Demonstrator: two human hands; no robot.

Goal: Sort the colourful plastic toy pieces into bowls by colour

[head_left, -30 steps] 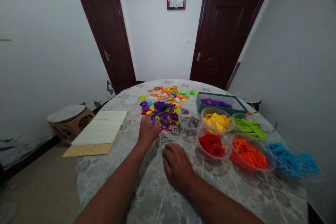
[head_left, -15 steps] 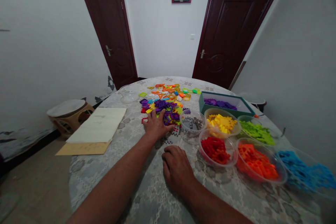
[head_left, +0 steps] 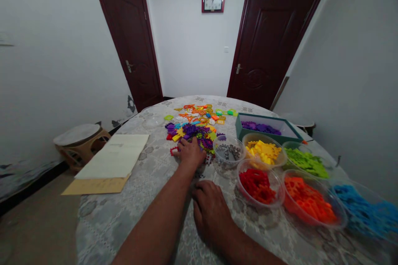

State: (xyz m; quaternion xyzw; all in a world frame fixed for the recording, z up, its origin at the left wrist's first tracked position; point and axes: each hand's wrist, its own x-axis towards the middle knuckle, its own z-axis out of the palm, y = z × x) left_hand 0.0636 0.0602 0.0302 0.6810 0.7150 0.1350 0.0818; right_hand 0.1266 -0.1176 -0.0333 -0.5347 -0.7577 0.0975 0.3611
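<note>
My left hand point(head_left: 190, 154) reaches into the near side of a pile of plastic building pieces point(head_left: 203, 132), mostly purple with some yellow, red and green. Its fingers are spread and touch the pile; no held piece can be made out. A red piece point(head_left: 173, 150) lies just left of these fingers. Nearer to me, my right hand point(head_left: 212, 205) rests on the patterned tablecloth point(head_left: 130, 219), fingers loosely curled, with nothing visible in them. Some dark grey pieces by my left wrist are partly hidden.
On the right stand clear bowls of grey point(head_left: 229, 152), yellow point(head_left: 263, 151), red point(head_left: 257, 186), orange point(head_left: 309, 201), green point(head_left: 306, 162) and blue pieces point(head_left: 367, 211). Behind them is a green box point(head_left: 264, 118) holding purple pieces. Paper sheets point(head_left: 113, 155) lie left. Orange and white pieces point(head_left: 195, 114) spread farther back.
My left hand has shifted right along the near edge of the pile, and the purple piece at its fingers a second ago is no longer seen there. My right hand stays on the tablecloth.
</note>
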